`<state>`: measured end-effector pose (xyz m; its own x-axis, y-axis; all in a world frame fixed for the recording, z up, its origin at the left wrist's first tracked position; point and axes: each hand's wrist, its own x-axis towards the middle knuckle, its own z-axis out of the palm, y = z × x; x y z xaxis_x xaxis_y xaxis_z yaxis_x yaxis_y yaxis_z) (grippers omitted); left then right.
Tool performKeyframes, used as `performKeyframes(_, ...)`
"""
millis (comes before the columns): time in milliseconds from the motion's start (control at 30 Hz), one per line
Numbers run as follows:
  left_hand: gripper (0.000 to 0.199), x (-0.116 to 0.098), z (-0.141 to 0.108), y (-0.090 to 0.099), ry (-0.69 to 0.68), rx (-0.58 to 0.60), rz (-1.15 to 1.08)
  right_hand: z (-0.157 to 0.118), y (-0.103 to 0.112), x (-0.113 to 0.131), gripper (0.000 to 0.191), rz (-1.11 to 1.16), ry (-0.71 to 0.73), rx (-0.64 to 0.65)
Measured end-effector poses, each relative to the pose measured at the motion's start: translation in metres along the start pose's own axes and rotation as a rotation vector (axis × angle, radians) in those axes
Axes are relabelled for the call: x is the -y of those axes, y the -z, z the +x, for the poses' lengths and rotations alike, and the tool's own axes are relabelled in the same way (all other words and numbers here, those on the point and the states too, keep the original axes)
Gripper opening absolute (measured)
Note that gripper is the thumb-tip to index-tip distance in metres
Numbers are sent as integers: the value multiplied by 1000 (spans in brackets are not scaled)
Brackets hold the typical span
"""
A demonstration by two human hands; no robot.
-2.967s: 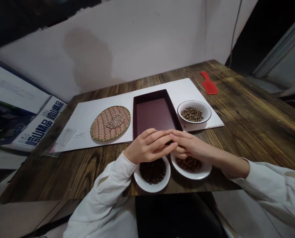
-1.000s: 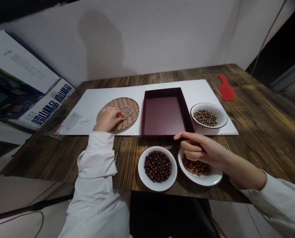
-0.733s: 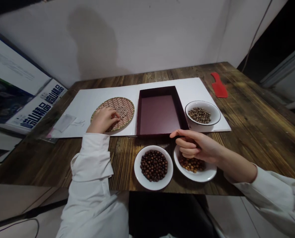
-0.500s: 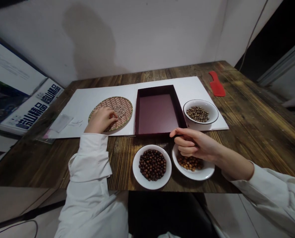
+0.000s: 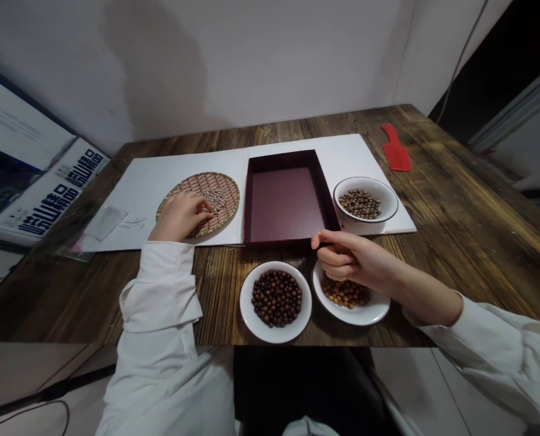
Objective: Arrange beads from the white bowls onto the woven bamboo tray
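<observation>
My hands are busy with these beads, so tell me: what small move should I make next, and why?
Probably pinch a few pale beads from the woven tray with your left hand and drop them into the maroon box. Your left fingertips already reach those beads, and the box sits right beside the tray, with no beads showing inside it.

The head-worn camera is looking forward and down from above the near edge of the dark wooden desk [image 5: 488, 260], facing the white plaster wall [image 5: 260, 66] behind it. It is sitting close above the person's left hand [image 5: 181, 217] and right hand [image 5: 342, 257], and its wide view is taking in the whole desktop, the white left sleeve [image 5: 160, 303] and some pale floor [image 5: 415, 387].
</observation>
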<state>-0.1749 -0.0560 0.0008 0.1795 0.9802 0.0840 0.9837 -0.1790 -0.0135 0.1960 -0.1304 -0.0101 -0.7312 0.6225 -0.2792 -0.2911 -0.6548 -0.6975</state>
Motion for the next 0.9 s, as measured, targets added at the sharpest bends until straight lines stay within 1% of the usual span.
performKeyframes(133,15,1,1,-1,3,-5,1,0,0,-1,34,-10,20,7)
performKeyframes(300,21,-3,0,0,19,-34,15,0,0,-1,32,-24,41,18)
performKeyframes(433,30,-10,0,1,26,-147,35,-1,-2,0,30,-55,53,-23)
performKeyframes(600,34,-20,0,0,53,-276,49,-4,-7,0,25,-156,104,-42)
performKeyframes(733,37,-28,-1,-2,43,-325,52,-6,-11,-1,22,-268,150,-91)
performKeyframes(900,37,-35,-1,-3,25,-356,62,-7,-12,-2,30,-297,112,-71)
